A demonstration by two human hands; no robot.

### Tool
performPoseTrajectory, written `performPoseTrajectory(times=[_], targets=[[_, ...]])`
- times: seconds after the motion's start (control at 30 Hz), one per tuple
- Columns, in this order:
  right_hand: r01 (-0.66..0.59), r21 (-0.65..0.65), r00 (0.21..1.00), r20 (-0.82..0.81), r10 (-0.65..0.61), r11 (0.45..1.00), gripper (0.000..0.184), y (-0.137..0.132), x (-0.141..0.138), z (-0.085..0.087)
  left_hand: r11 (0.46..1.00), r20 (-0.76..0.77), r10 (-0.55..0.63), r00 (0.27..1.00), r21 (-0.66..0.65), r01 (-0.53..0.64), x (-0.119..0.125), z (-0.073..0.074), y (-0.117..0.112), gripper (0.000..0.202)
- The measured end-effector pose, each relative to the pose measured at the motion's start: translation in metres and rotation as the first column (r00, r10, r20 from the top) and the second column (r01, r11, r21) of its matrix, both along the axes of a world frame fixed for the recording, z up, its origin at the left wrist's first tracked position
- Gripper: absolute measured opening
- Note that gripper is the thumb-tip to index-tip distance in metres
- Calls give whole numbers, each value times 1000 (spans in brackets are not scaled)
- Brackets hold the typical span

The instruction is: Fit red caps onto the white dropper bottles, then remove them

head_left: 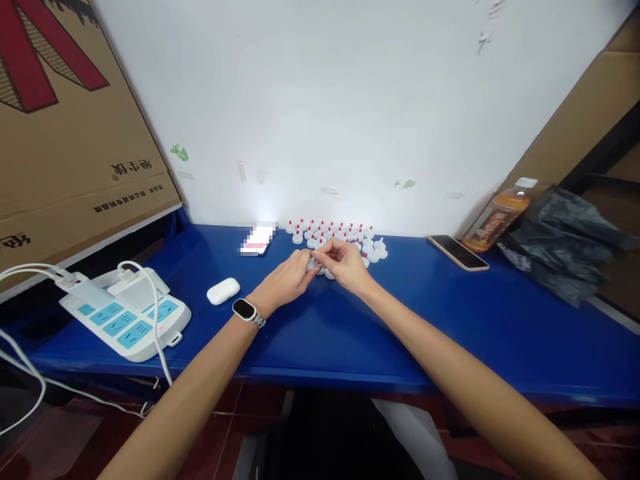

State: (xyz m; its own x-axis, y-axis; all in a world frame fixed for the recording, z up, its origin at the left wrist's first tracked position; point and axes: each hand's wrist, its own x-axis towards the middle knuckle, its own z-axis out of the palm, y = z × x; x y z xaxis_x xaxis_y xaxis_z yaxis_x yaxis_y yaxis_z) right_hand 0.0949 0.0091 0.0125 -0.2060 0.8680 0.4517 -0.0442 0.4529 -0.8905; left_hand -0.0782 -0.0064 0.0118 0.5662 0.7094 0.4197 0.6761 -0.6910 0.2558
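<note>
Several small white caps with red tips [334,233] lie in a cluster on the blue table [450,320] near the wall. My left hand [289,279], with a watch on its wrist, and my right hand [345,263] meet at the front of that cluster. Both have their fingers pinched together on one small white cap [314,264] held between them. More caps lie just under and behind the fingers.
A white power strip [125,313] with plugged white cables sits at the left, a white earbud case [223,291] beside it. A phone [457,252], an orange drink bottle [497,219] and a black plastic bag [563,243] lie at the right. A cardboard box [65,127] leans at the left.
</note>
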Motion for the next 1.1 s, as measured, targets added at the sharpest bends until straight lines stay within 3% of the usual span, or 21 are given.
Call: performPoseTrajectory(times=[0.17,0.3,0.53,0.67,0.77,0.87,1.0,1.1], targets=[[85,150,975,190,-113,985,20,-6,2,6,997,110,23,994,-71,-15,-4,-1,5,25],[122,186,933,313,-177,975,11,1,-1,9,992,194,72,978,-112,-51,-17,-2,16,29],[4,279,763,620,-183,960,7,24,-11,5,993,78,92,993,-82,-85,-27,-12,28,23],[44,366,739,614,-277,930,6,20,-7,3,991,107,65,992,-128,-51,-22,-19,33,21],[135,408,779,519,-351,903,9,10,13,4,982,215,52,975,-189,-10,-17,-23,34,21],[273,415,774,441,-454,868,12,1,48,6,987,235,67,970,-157,-30,-13,-18,28,27],[466,360,656,473,-589,808,15,-2,103,1,977,199,194,960,44,-207,-3,2,13,31],[501,310,586,566,-580,808,25,3,131,-7,973,241,142,960,147,-180,17,18,9,20]])
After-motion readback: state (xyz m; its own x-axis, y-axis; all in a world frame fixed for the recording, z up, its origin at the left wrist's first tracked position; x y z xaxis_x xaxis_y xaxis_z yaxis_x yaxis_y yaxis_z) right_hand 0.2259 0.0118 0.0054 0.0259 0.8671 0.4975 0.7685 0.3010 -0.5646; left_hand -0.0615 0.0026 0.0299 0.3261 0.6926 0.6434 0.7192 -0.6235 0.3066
